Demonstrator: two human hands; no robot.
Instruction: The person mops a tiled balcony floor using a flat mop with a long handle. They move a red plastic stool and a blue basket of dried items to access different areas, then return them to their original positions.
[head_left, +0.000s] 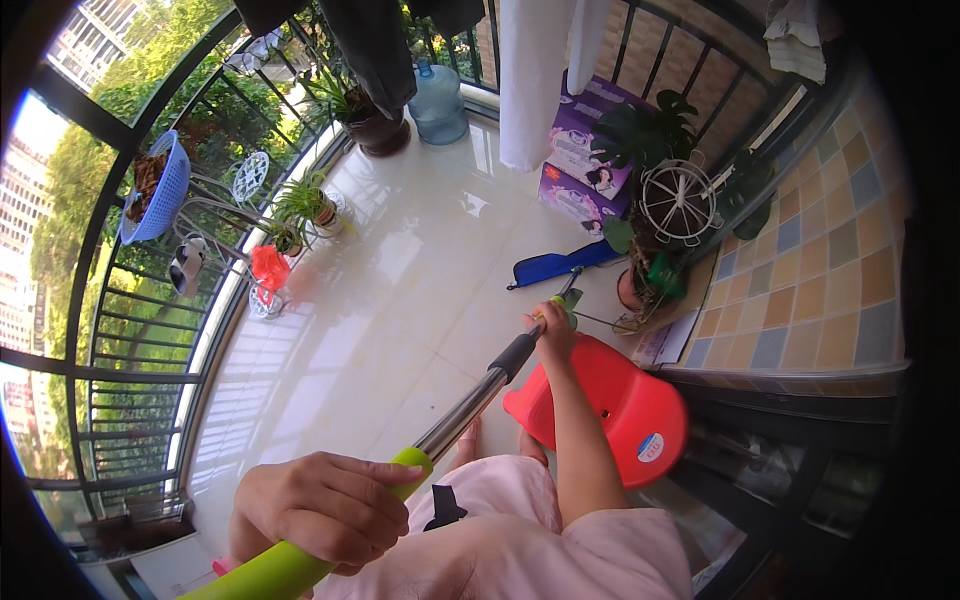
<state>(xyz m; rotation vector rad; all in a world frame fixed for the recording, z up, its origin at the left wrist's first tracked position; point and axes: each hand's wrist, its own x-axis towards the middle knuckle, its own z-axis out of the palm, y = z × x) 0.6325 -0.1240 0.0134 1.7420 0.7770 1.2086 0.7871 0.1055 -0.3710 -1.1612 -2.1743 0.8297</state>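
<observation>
Both hands hold a telescopic mop pole (465, 405) of shiny metal that runs diagonally across the view. My left hand (326, 510) is closed around its thick lime-green grip at the lower left, the thumb along the top. Farther down, just past a dark grey collar (513, 357), my right hand (555, 330) grips the pole. The pole's far end meets a long blue flat mop head (559, 266), which lies on the pale tiled floor (390, 300) beside the potted plants. A red plastic stool (622, 412) stands under my right forearm.
Potted plants (637, 289), a white wire rack (679, 201) and purple boxes (581, 157) stand at the right. A blue water jug (439, 105) and a dark plant pot (379, 131) are at the back. Leftward are a plant stand (217, 217) with a blue basket (161, 187) and railings. Clothes hang above.
</observation>
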